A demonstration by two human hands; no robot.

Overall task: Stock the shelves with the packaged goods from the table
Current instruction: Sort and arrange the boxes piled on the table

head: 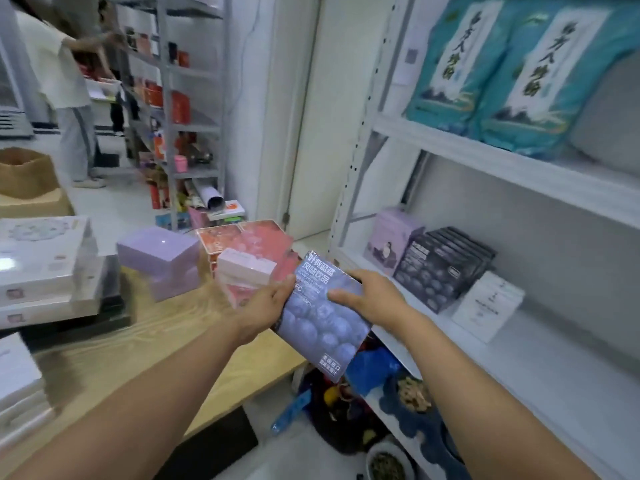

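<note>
Broadly, the white shelf unit (554, 368) fills the right side and the wooden table (194, 327) the left, with a narrow gap of floor between them crowded with bags and bowls. On the middle shelf a row of dark blueberry boxes (440, 268) stands upright between a lavender box (389, 237) and a white box (486, 304); open board lies in front of and to the right of these. A matching blueberry box (322, 327) is held tilted in the air over the table's corner, near the shelf's front edge. It looks flat, stiff and light, its film wrap probably slippery, so the long edges seem the safest hold. The left hand (266, 303) grips its left edge with the fingers curled behind; the right hand (372, 296) clasps the upper right corner, fingers across the face.
</note>
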